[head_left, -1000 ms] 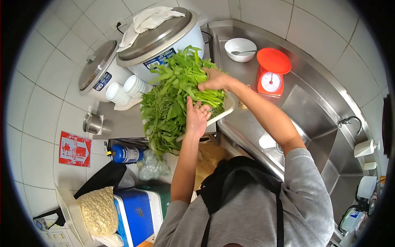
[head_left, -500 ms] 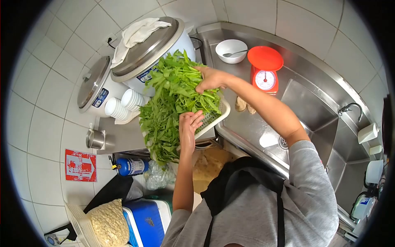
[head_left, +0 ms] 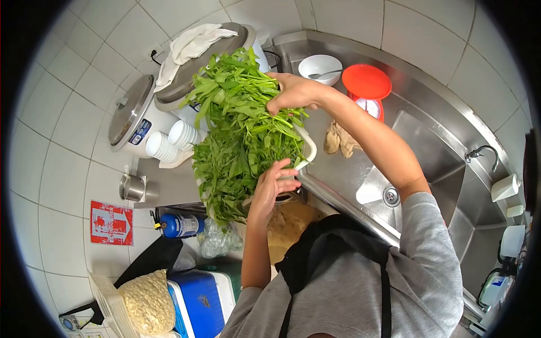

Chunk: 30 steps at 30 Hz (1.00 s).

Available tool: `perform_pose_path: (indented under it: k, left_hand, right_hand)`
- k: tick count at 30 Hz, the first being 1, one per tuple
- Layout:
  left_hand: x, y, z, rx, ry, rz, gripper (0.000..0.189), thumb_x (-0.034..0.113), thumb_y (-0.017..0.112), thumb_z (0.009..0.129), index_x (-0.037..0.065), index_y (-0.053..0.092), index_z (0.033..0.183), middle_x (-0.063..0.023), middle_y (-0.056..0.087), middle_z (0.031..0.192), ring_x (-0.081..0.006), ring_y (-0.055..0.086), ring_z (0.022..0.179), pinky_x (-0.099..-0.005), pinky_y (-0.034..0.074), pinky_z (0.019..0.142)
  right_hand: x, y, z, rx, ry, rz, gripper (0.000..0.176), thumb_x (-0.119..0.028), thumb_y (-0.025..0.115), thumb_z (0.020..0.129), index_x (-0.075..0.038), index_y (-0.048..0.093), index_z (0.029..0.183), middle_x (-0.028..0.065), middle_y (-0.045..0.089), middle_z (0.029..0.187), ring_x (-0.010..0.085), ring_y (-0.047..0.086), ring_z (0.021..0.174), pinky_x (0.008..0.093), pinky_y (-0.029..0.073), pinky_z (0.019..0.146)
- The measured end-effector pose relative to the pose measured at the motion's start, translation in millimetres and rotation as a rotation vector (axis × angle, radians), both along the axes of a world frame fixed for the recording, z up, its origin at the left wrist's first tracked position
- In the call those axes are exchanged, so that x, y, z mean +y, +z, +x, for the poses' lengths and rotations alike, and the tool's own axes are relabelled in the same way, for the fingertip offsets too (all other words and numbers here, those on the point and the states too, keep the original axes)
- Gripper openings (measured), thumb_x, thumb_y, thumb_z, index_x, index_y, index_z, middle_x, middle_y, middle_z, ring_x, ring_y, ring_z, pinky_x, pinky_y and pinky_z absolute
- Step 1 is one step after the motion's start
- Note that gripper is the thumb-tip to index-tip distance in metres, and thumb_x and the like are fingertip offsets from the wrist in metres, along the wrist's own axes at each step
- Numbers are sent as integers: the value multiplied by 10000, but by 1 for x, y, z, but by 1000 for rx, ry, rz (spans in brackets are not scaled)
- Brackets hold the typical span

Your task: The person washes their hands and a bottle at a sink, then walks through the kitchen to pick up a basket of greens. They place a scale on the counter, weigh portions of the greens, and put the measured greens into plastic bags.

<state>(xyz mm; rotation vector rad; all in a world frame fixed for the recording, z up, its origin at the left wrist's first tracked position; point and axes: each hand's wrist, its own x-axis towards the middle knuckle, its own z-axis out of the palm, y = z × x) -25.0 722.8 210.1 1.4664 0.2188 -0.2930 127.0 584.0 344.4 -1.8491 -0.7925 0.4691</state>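
A large heap of leafy greens (head_left: 231,163) fills a white plastic basket (head_left: 310,150), whose right rim shows. My right hand (head_left: 293,93) is closed around the stems of a bunch of these greens at the upper part of the heap, holding the bunch raised. At the lower right edge of the heap, my left hand (head_left: 273,188) has its fingers stretched apart with nothing in them. The greens cover most of the basket.
Two large lidded cookers (head_left: 132,112) stand behind, with stacked white cups (head_left: 162,145) nearby. Right of the basket are pale lumps (head_left: 340,139), a white bowl (head_left: 320,67) with a spoon, a red scale (head_left: 366,81) and a sink (head_left: 422,138). A blue extinguisher (head_left: 180,225) is below.
My right hand has lifted the bunch of greens upward, over the cooker's front. My left hand has shifted right and its fingers have spread. More of the pale lumps shows.
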Motion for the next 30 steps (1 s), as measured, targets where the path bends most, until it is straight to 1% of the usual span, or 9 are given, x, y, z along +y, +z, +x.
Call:
perform_pose_path:
  k: [2,3,6,8,10,16,18,26,30]
  left_hand:
    - [-14,7,13,-118,64,-320,695,520,272,891,-9,190,1335,-206,501,1131,-301,534,1007,-350,421,834]
    - [-14,11,23,-186,-45,-409,829,607,274,845,32,-22,1364,-225,311,1317,-329,396,1165,-413,362,907]
    - [-40,30,55,-312,204,-575,897,651,303,810,46,-69,1359,-215,189,1372,-342,315,1216,-445,321,940]
    - [-49,44,77,-420,181,-543,913,665,316,796,57,-70,1358,-201,152,1384,-339,278,1235,-449,291,961]
    - [-66,60,100,-525,149,-516,930,678,328,782,67,-70,1358,-188,116,1395,-337,240,1254,-454,262,982]
    - [-130,82,185,-579,4,-431,703,614,252,849,101,229,1329,-73,337,1314,-215,340,1196,-440,274,975]
    - [-147,62,223,-480,-128,-410,684,608,237,855,101,262,1313,-66,378,1285,-209,395,1149,-435,316,947]
    - [-179,6,299,-155,-281,-150,753,618,305,807,56,274,1307,-141,404,1254,-242,393,1161,-395,325,926]
    - [-175,-20,350,-268,-379,-102,732,550,331,798,17,275,1297,-171,337,1298,-282,373,1155,-397,331,912]
  right_hand:
    - [-11,20,-13,185,26,94,728,-136,642,567,-64,389,1246,58,576,934,135,522,813,257,448,685]
    - [-4,1,11,95,73,166,721,-116,640,580,-61,381,1250,50,570,930,128,515,810,247,441,698]
    - [-21,26,1,93,26,259,691,-83,633,589,-39,388,1234,52,568,938,127,515,813,243,438,713]
    - [-39,41,1,71,-79,77,679,-63,629,597,-20,385,1229,61,567,961,133,519,832,245,436,740]
    - [-55,37,13,-15,-83,286,702,-72,635,601,-12,368,1247,77,571,969,137,522,851,250,434,762]
    - [-130,13,47,-134,-450,179,713,-57,636,622,-8,338,1268,91,575,971,158,538,864,274,438,792]
    - [-151,-9,64,-72,-461,417,678,-26,633,626,-6,356,1244,104,580,969,173,556,857,290,461,778]
    - [-196,-94,129,-57,-867,302,806,-57,668,568,56,290,1271,144,557,1048,204,533,947,284,427,841]
    - [-210,-89,130,-23,-848,368,821,-80,666,553,59,289,1268,154,556,1050,205,538,951,272,424,840]
